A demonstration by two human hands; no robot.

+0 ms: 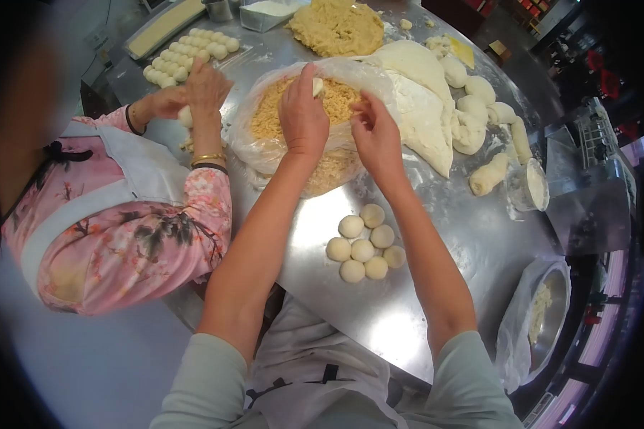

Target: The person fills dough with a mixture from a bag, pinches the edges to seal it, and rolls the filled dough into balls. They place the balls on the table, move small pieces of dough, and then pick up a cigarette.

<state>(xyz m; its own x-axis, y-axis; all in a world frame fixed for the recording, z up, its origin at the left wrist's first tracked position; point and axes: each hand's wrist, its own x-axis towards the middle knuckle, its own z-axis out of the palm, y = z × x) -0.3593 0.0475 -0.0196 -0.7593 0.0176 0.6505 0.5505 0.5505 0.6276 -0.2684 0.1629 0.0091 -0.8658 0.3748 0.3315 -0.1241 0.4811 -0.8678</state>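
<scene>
My left hand (304, 118) is raised over a plastic-lined bowl of crumbly yellow-brown filling (267, 107), its fingers closed around a small piece of pale dough (318, 87). At the right side of the filling is my right hand (376, 136), with fingers curled and thumb drawn in; whatever they pinch is too small to make out. The clear plastic bag (365, 70) spreads around the filling beneath both hands. Between my forearms, several round dough balls (362, 250) lie grouped on the steel table (315, 264).
On the left, a co-worker's hands (206, 96) work dough beside rows of small dough balls (193, 53). Yellow dough (336, 28) sits at the back, and a white dough sheet (415, 100) with dough lumps (472, 114) on the right. A flour tub (533, 186) stands near the right edge.
</scene>
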